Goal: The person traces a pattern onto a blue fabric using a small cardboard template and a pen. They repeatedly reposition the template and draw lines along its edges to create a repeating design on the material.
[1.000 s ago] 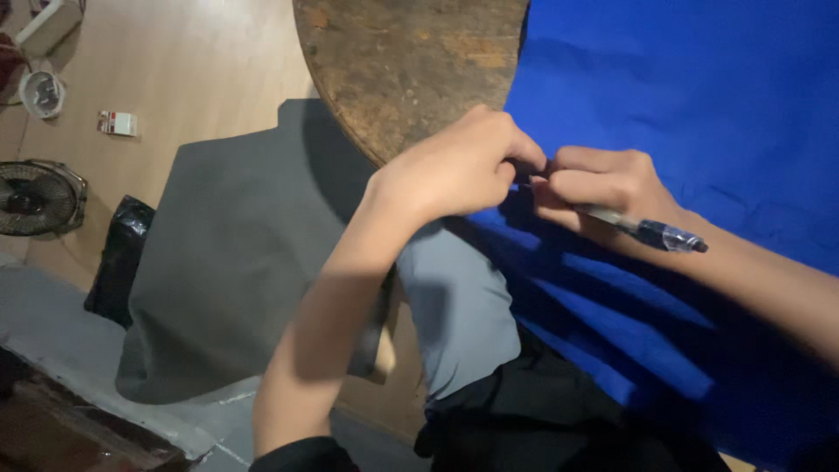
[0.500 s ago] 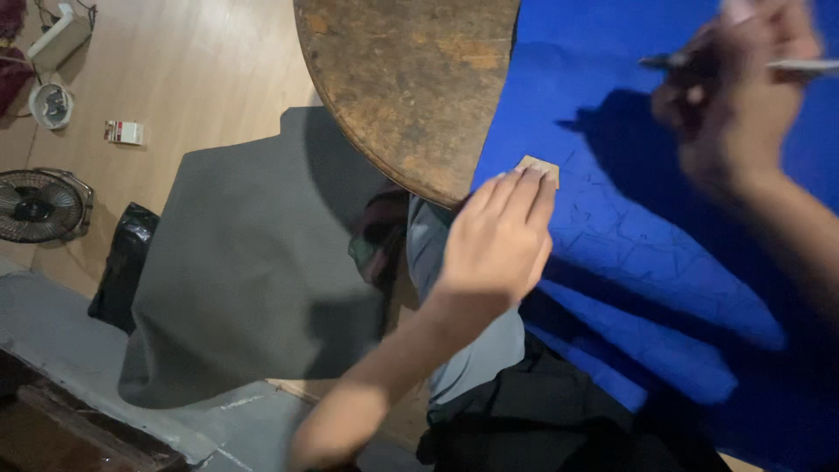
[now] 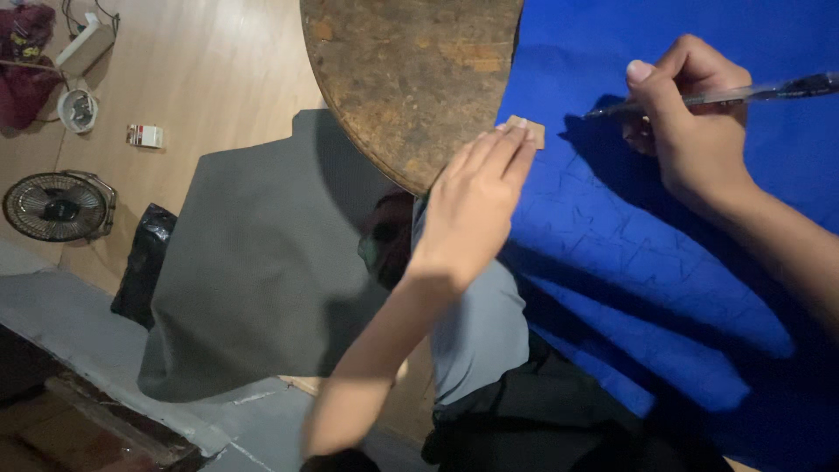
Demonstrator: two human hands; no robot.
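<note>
Blue cloth (image 3: pixel 699 262) draped over round surface (image 3: pixel 411 79), faint marked outlines visible. Left hand (image 3: pixel 476 205) flat, fingers extended, pinning small tan template (image 3: pixel 528 131) near surface edge. Right hand (image 3: pixel 690 131) grip closed on pen (image 3: pixel 743 92), tip lifted. Step judged: tracing. Next needs steady template, pen lowered alongside.

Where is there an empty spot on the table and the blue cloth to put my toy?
The round wooden table is bare left of the blue cloth. The cloth is also bare along its top edge and below the right hand. It is crowded between the left hand, pressing a small tan piece, and the right hand holding a pen.
</note>
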